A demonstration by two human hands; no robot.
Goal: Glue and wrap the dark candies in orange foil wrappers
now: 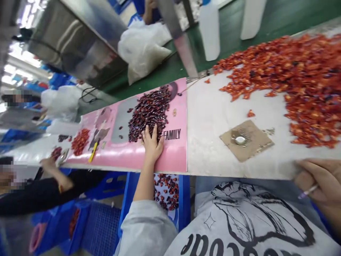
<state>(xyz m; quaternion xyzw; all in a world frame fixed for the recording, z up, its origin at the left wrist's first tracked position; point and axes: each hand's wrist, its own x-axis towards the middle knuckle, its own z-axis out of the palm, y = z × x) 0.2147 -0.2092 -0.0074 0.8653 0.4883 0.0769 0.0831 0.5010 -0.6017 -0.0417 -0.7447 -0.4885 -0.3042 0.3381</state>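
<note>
My left hand (pixel 152 145) lies with its fingers spread on the near edge of a heap of small, shiny dark red-brown pieces (pixel 150 112). That heap rests on a pink printed sheet (pixel 170 160) marked "FAMILY". At the right edge, my right hand (pixel 321 177) is closed around a thin white-and-purple stick (pixel 308 191), whose exact kind I cannot make out. Between the hands, a brown cardboard square (pixel 249 151) carries a round, shiny whitish spot. A large spread of orange-red pieces (pixel 293 78) covers the far right of the white work surface (pixel 205 142).
Below the table edge, a blue crate (pixel 184 199) holds scattered dark red pieces. To the left are a yellow-handled tool (pixel 92 152), a small red pile (pixel 80 141) and a co-worker's hand (pixel 49 164). Behind stand a plastic bag (pixel 146 44), a metal post (pixel 183 53) and white bottles (pixel 209 33).
</note>
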